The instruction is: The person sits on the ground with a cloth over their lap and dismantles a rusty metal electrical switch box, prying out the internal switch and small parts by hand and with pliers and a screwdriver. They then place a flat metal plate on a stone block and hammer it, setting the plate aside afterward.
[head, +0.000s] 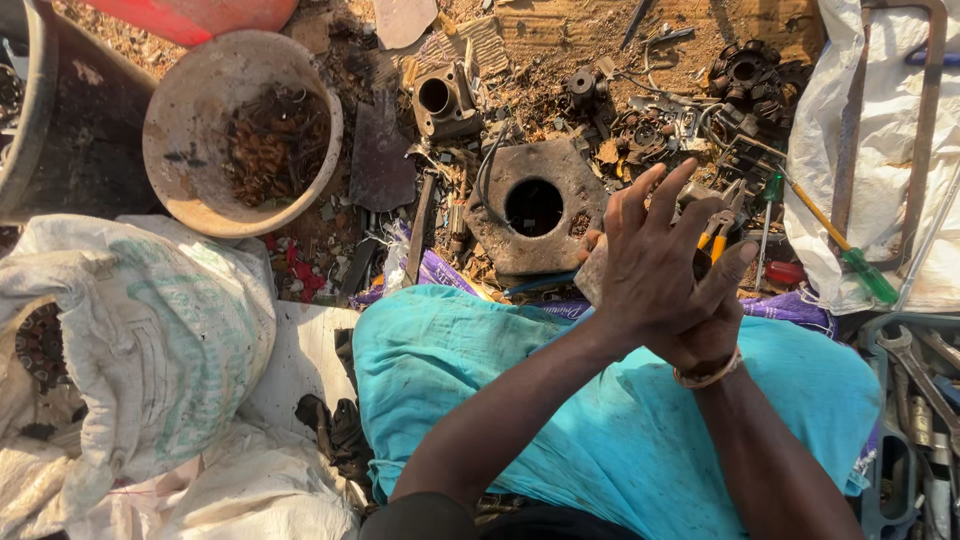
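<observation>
My left hand [655,265] lies with its fingers spread across my right hand [705,340], which is mostly hidden beneath it. A thin bracelet [708,376] circles the right wrist. A flat grey metal piece [590,275] sticks out to the left from under the hands and seems held in the right one. Both hands hover above a teal cloth [480,370] over my lap, just in front of a square metal block [535,205] with a round hole.
A round bucket [190,100] of rusty scrap stands at the far left. White sacks [150,330] lie at the left. A green-handled screwdriver [850,255], yellow-handled pliers [715,235] and a tray of wrenches [920,380] sit at the right. Small engine parts [445,100] litter the ground.
</observation>
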A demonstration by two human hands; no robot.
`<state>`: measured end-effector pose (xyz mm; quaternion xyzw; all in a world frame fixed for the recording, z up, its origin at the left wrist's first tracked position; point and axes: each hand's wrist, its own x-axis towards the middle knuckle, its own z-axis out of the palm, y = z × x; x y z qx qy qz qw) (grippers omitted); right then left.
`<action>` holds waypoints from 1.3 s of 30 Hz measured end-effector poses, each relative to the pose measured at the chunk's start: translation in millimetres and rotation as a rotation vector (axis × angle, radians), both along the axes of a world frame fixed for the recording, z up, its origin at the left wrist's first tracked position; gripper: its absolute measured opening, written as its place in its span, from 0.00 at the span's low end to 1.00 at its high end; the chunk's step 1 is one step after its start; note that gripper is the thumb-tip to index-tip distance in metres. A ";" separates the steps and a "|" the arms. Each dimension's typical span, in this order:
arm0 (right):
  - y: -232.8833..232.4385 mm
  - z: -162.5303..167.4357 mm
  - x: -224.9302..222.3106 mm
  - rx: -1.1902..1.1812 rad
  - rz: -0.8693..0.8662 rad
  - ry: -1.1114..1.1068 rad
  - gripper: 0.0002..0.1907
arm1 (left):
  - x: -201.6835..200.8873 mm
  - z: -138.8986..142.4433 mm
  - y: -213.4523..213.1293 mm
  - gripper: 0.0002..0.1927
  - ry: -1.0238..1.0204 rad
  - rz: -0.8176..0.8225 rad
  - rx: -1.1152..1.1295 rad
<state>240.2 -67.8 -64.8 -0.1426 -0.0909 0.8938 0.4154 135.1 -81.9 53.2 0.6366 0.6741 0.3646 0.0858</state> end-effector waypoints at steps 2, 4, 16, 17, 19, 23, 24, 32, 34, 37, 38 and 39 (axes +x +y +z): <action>3.3 -1.7 3.0 0.015 -0.020 -0.004 0.29 | 0.9 -3.4 -4.0 0.36 -0.074 -0.006 0.042; 5.2 -6.8 7.1 0.029 -0.024 -0.008 0.29 | 6.5 -5.1 -13.6 0.41 -0.092 -0.040 0.074; -8.4 -3.9 -14.0 0.172 0.109 -0.211 0.31 | -68.7 -19.9 -58.8 0.18 0.065 -0.107 0.134; -9.5 3.9 -17.0 0.197 0.120 -0.218 0.33 | -77.0 -13.8 -57.0 0.16 -0.006 -0.099 0.114; -10.5 20.6 -18.6 0.255 0.143 -0.211 0.35 | -98.4 -2.2 -50.9 0.11 -0.115 -0.064 0.079; -10.5 45.0 -6.8 0.327 0.213 -0.186 0.40 | -152.7 -0.4 -36.6 0.16 -0.371 0.081 -0.159; -11.5 46.6 -2.6 0.330 0.228 -0.181 0.42 | -164.8 -5.8 -33.5 0.17 -0.466 0.020 -0.075; -22.8 0.5 42.9 0.455 0.413 -0.213 0.42 | -155.0 -84.4 -34.6 0.19 -1.665 -0.209 -0.305; -17.6 -15.8 50.0 0.554 0.487 -0.155 0.37 | -131.5 -94.7 -51.5 0.19 -1.850 -0.139 -0.474; -3.5 -28.2 49.0 0.565 0.537 -0.150 0.26 | -138.5 -89.9 -65.2 0.19 -1.834 -0.023 -0.425; 0.1 -29.2 42.1 0.453 0.484 -0.184 0.21 | -152.6 -82.8 -64.5 0.18 -1.767 0.005 -0.359; 3.9 -27.3 35.1 0.341 0.425 -0.211 0.17 | -168.3 -73.8 -61.7 0.18 -1.661 -0.037 -0.328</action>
